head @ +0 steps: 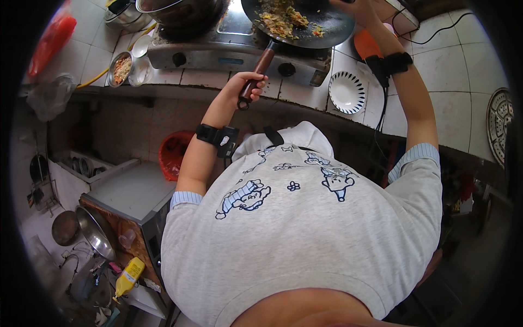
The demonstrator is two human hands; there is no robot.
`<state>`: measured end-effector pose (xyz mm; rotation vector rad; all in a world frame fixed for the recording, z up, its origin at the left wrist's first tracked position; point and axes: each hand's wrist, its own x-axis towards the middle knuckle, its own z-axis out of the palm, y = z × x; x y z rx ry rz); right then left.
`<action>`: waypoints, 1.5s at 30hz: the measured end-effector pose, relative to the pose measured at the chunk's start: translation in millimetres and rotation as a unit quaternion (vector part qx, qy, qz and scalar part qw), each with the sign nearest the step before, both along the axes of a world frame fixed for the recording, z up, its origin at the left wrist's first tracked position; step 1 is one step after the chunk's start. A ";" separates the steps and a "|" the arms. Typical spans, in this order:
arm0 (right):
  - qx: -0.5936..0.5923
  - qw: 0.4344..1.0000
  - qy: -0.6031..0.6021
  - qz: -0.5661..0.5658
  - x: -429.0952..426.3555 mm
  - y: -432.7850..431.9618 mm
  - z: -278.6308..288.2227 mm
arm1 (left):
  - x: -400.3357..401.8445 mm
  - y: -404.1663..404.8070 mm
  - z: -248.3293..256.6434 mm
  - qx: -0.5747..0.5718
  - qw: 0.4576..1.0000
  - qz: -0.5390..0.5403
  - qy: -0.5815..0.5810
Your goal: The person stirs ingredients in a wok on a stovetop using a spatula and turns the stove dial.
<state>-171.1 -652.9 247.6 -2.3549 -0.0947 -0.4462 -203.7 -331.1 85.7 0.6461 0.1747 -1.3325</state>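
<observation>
My left hand (pixel 249 86) is wrapped around the brown wooden handle (pixel 261 65) of a dark wok (pixel 337 30). The wok sits over the right side of a two-burner gas stove (pixel 196 57). Chopped, cooked food (pixel 282 23) with yellow, green and orange bits lies in it. At the top edge, beside the wok's right rim, is my right hand (pixel 359 10), blurred and partly cut off. Something dark shows by its fingers, but what it is and whether it is gripped are unclear.
A white plate with a dark-patterned rim (pixel 346 93) lies on the tiled counter, near an orange object (pixel 367 43). Left of the stove stand a metal bowl of chopped food (pixel 121 69) and small white bowls (pixel 141 45). A pot (pixel 179 14) occupies the left burner. Cables hang at right.
</observation>
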 end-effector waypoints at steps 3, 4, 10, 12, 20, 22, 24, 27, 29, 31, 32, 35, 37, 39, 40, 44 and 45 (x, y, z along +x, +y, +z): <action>-0.300 0.908 -0.097 0.276 -33.8 13.3 -9.3 | 2.0 -4.4 -4.1 -0.030 1.000 -0.009 -0.001; -0.354 0.885 -0.101 0.286 -47.1 18.1 -6.1 | 1.3 -5.0 -1.7 -0.027 1.000 -0.008 -0.001; -0.466 0.830 -0.097 0.290 -112.3 19.1 25.3 | -1.9 -7.5 2.5 -0.018 1.000 -0.011 0.010; -0.439 0.853 -0.099 0.263 -128.3 22.0 41.0 | -2.5 -7.5 3.2 -0.015 1.000 -0.009 0.011; -0.403 0.879 -0.036 0.254 -152.9 58.3 42.4 | -3.7 -5.0 0.8 -0.023 1.000 -0.006 0.020; -0.409 0.879 -0.031 0.244 -132.3 54.5 17.9 | -3.3 -6.4 5.4 -0.025 1.000 -0.007 0.015; -0.415 0.883 -0.029 0.217 -108.7 39.7 -7.5 | -3.3 -8.4 5.0 -0.028 1.000 -0.009 0.012; -0.420 0.889 -0.048 0.176 -82.4 7.6 -22.2 | -1.8 -8.7 4.6 -0.032 0.999 -0.015 0.010; -0.357 0.924 -0.035 0.133 -82.7 -1.2 -3.4 | -1.9 -6.2 6.8 -0.011 1.000 -0.010 0.020; -0.265 0.958 -0.073 0.086 -86.1 -18.2 18.3 | -2.7 -5.3 4.7 -0.019 1.000 -0.006 0.019; -0.225 0.973 -0.034 0.041 -87.5 -28.6 30.5 | -4.0 -3.7 3.7 -0.026 1.000 -0.001 0.017; -0.003 0.992 0.024 -0.125 -95.2 -6.7 74.1 | -3.9 -5.8 3.1 -0.016 1.000 0.002 0.017; 0.076 0.991 0.018 -0.112 -79.5 -61.6 78.1 | -3.9 -7.4 3.6 -0.019 1.000 -0.003 0.016; 0.088 0.984 0.019 -0.155 -63.8 -78.6 74.8 | -3.7 -6.4 2.5 -0.020 1.000 0.001 0.015; 0.099 0.975 0.021 -0.199 -53.4 -89.8 72.7 | -4.8 -5.8 2.7 -0.017 1.000 0.004 0.017; 0.117 0.966 0.058 -0.224 -12.8 -112.1 23.1 | -3.8 -6.1 1.2 -0.017 1.000 0.003 0.015; 0.150 0.955 0.063 -0.247 -1.9 -104.5 6.7 | -4.2 -6.4 2.0 -0.021 1.000 0.002 0.019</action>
